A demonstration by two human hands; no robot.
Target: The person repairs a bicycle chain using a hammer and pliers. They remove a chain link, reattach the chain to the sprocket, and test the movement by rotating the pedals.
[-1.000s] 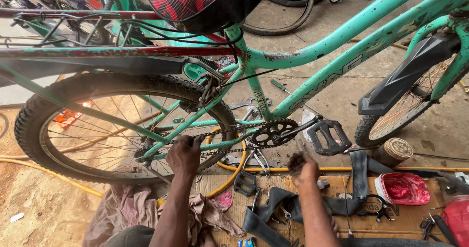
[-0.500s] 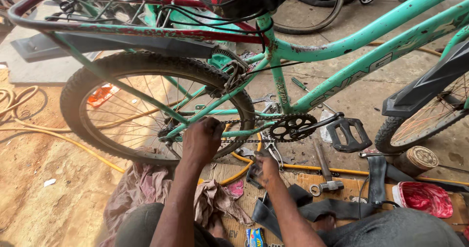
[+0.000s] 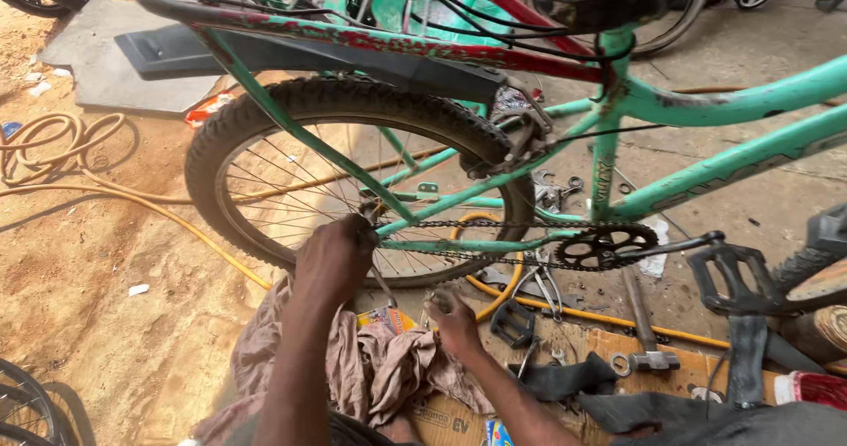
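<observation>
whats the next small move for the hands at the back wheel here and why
Probably bring the right hand up to join the left hand at the rear wheel hub. The left hand already rests against the hub where the chain ends, while the right hand hangs lower, above the rag, seemingly pinching something small that I cannot identify.

Bright daylight, soft shadows, sharp, slight edge distortion

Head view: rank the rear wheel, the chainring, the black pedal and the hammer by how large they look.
1. Rear wheel, by far the largest.
2. Hammer and black pedal: they look alike, so they are not ranked.
3. Chainring, smallest.
</observation>
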